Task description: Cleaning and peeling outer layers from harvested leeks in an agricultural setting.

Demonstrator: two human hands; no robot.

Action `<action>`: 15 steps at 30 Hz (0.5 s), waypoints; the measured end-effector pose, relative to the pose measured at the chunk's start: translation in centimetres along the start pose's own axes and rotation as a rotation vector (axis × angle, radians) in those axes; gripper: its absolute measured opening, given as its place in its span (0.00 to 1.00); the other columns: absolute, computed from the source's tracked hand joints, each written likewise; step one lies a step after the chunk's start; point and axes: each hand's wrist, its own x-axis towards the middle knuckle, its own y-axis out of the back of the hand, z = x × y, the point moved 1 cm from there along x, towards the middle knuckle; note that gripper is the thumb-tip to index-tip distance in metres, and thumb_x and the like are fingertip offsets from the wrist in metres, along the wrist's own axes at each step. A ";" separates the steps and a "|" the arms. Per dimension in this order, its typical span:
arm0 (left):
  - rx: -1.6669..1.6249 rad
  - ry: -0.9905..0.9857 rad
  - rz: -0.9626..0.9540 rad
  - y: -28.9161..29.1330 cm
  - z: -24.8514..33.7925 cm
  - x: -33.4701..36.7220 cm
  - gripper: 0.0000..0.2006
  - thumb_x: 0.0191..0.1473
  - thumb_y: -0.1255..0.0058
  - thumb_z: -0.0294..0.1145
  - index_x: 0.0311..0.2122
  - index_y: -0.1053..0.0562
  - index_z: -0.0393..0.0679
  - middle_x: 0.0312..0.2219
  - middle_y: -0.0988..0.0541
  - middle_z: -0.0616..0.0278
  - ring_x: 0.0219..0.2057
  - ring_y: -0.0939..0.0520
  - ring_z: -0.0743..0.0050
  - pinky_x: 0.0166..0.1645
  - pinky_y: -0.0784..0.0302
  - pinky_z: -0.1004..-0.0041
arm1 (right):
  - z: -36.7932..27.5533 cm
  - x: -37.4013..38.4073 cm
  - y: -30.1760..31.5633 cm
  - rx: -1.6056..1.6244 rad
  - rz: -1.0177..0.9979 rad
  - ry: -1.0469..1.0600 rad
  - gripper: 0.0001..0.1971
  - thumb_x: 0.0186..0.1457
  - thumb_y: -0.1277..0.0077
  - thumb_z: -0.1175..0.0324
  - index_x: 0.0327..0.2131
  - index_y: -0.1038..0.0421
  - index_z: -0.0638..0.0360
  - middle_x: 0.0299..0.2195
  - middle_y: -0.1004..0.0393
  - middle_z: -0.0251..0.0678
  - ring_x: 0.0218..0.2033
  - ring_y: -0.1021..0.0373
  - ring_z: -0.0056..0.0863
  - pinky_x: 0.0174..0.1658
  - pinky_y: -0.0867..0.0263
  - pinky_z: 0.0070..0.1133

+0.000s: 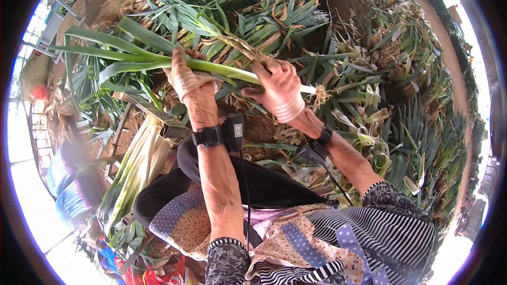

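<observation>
A long leek [232,70] lies across in front of me, green leaves fanning to the left and its white, rooted end to the right. My left hand [186,76], with a tan wrap round the palm, is closed about the leek where the leaves begin to spread. Farther right, my right hand [280,87] lies over the pale stem with its fingers bent round it; this hand is slightly blurred and has a light band round it. Just above its fingers runs a dry brown leaf strip [244,45]. The roots [321,95] stick out beyond the right hand.
Heaped leeks [285,13] cover the ground ahead. Stripped leaves [364,132] litter the right side. At my left, a bundle of pale leeks [140,161] leans on a low frame [174,128]. A blue bundle [68,184] and red bags [153,275] sit farther left.
</observation>
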 end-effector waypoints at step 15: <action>0.114 -0.032 0.103 -1.3 0.7 -0.7 0.21 0.46 0.45 0.25 0.44 0.39 0.55 0.19 0.30 0.66 0.16 0.28 0.73 0.17 0.32 0.73 | 1.5 -9.7 6.6 0.145 -0.443 0.277 0.13 0.42 0.45 0.66 0.35 0.30 0.52 0.18 0.36 0.30 0.20 0.34 0.30 0.22 0.38 0.25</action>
